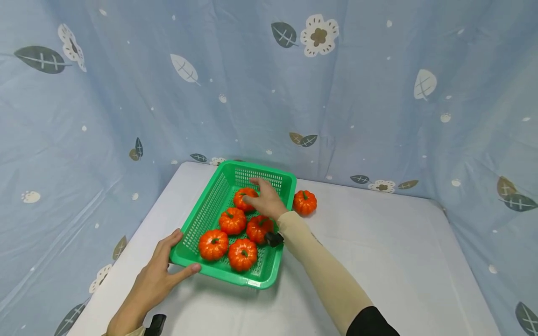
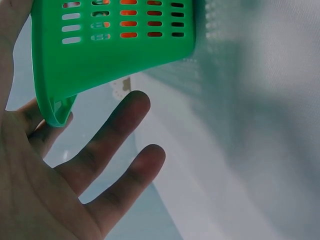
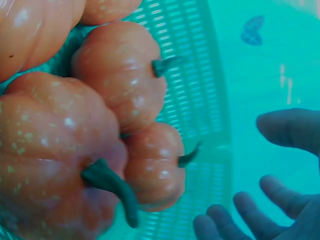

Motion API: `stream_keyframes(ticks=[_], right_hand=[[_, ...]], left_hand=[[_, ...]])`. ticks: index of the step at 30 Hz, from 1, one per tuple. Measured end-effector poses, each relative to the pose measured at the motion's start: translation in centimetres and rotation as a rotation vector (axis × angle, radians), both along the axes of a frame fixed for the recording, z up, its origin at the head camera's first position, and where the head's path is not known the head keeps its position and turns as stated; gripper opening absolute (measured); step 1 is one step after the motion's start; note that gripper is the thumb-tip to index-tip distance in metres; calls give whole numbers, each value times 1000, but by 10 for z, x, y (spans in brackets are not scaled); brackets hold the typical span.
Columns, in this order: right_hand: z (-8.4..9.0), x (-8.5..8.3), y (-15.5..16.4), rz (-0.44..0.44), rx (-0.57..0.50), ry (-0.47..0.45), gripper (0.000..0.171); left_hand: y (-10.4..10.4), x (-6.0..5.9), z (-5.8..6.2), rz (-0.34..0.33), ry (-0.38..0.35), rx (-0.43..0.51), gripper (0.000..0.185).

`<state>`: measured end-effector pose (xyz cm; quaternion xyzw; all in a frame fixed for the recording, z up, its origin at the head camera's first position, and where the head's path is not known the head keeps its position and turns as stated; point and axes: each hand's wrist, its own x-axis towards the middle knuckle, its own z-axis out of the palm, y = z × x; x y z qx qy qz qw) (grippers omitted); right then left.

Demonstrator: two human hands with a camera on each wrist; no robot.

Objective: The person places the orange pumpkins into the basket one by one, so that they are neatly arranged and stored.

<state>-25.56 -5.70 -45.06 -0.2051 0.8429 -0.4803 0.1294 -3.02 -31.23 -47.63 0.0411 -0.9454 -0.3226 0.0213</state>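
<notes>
From the head view, the left hand (image 1: 161,268) braces the green basket (image 1: 201,212) corner on the tabletop (image 1: 378,261), steadying it, while the right hand (image 1: 265,198), fingers relaxed, rests over a pumpkin (image 1: 244,196) inside; the wrist views show both hands' fingers spread, holding nothing.

The right hand (image 1: 265,199) covers part of the back pumpkin (image 1: 244,197) in the green basket (image 1: 201,212), so how the fingers meet it cannot be told. In the right wrist view the nearest pumpkin (image 3: 55,160) is cut off by the left edge, and the fingers (image 3: 287,127) look blurry. In the left wrist view the basket (image 2: 115,55) runs off the top edge, and the pumpkins inside show only as orange bits through the slots. Part of the left hand (image 2: 45,185) is cut off at the bottom.
</notes>
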Motion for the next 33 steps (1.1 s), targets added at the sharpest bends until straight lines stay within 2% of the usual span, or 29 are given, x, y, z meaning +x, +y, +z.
stream_keyframes(ticks=[4,11,16,25,29,33], right_hand=[[13,6,7,16,-71,53,59],[32,11,18,49,-67,171,60],[39,11,29,12,-86,206,58],[32,6,69,-76,-214,274,57],[29,4,91,-108,-230,328,61],[24,3,113,-136,-190,322,69]], left_hand=[[0,-1,0,-3,-3,2,98],[-2,3,0,10,-9,-4,99],[-3,5,0,14,-2,-10,100],[-1,2,0,-3,7,-8,99],[0,2,1,-2,1,-3,99],[1,1,1,-4,-3,2,99]])
